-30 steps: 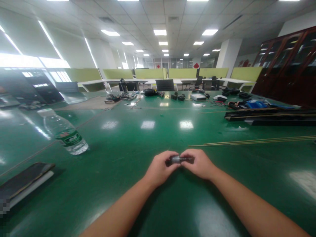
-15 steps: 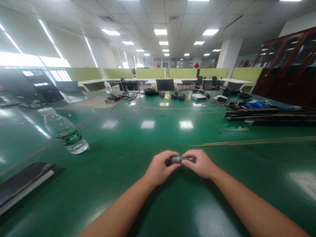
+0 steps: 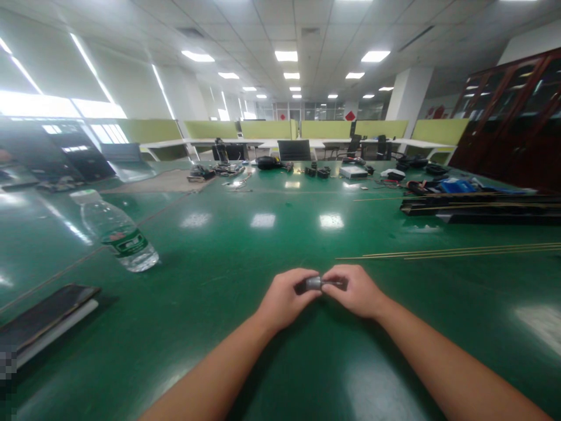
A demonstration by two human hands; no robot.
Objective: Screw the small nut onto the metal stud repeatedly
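Observation:
My left hand [image 3: 287,297] grips a small grey metal cylinder [image 3: 313,283] between thumb and fingers, over the green tabletop. From the cylinder's right end a thin metal rod [image 3: 335,283] runs toward my right hand [image 3: 356,290], whose thumb and fingertips are pinched on it. Both hands sit close together, fingertips nearly meeting at the joint. The cylinder's left end is hidden in my left palm, and I cannot tell whether rod and cylinder are one piece.
A water bottle [image 3: 125,237] stands at left, beyond a dark flat slab [image 3: 48,313]. Thin brass-coloured rods [image 3: 460,252] lie right of my hands. Black channel-like bars [image 3: 491,209] are behind them. Assorted tools and parts line the far side of the green table [image 3: 219,351].
Both hands hold nearly the same pose on the cylinder and rod. The view has shifted very slightly.

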